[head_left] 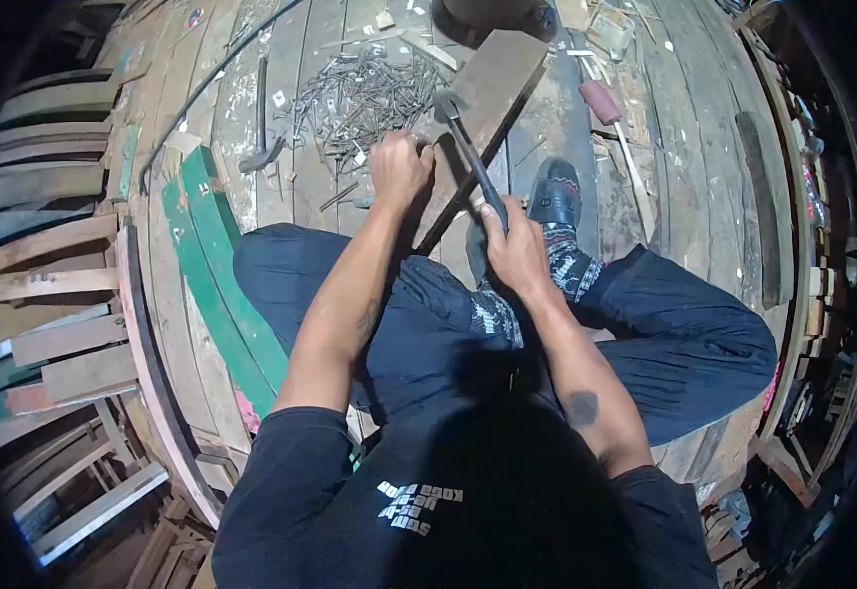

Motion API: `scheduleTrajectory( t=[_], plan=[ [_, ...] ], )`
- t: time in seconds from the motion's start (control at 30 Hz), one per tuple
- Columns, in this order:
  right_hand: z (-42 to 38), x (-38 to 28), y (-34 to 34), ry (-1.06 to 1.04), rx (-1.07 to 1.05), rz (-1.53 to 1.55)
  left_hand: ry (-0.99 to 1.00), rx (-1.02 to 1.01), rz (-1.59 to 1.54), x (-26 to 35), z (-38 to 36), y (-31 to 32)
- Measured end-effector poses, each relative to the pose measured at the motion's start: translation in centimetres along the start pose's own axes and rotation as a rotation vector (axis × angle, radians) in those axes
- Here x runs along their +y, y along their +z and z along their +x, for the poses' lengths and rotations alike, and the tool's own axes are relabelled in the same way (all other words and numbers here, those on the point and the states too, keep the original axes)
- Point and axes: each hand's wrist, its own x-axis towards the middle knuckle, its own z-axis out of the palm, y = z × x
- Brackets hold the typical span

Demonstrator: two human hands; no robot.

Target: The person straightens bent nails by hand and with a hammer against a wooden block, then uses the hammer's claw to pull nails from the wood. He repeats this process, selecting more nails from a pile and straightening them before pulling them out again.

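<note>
My right hand (519,247) is closed round the handle of a hammer (472,154), whose head lies over the wooden board (500,83). The board slants away from me between my legs. My left hand (401,169) is curled beside the board's left edge, at the near side of a heap of nails (365,103). Its fingertips are turned away, so whatever they pinch is hidden. A few loose nails (338,196) lie on the planks just left of that wrist.
A second hammer (263,147) lies left of the nails. To the right is a mallet with a pinkish head (600,102). Green-painted boards (214,265) lie by my left knee. Stacked timber (60,265) lines the left side. A round dark container (487,15) stands at the far end.
</note>
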Motion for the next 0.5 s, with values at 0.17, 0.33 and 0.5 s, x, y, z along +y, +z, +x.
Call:
scheduleTrajectory(
  t=[0.17, 0.33, 0.5],
  plan=[
    [0.0, 0.0, 0.7, -0.123, 0.074, 0.043, -0.069, -0.011, -0.091, -0.1, -0.3, 0.0],
    [0.3, 0.1, 0.7, 0.007, 0.001, -0.093, -0.074, 0.007, -0.191, -0.5, 0.1, 0.5],
    [0.5, -0.4, 0.5, -0.136, 0.109, 0.091, -0.047, -0.031, -0.191, -1.2, -0.1, 0.9]
  ],
)
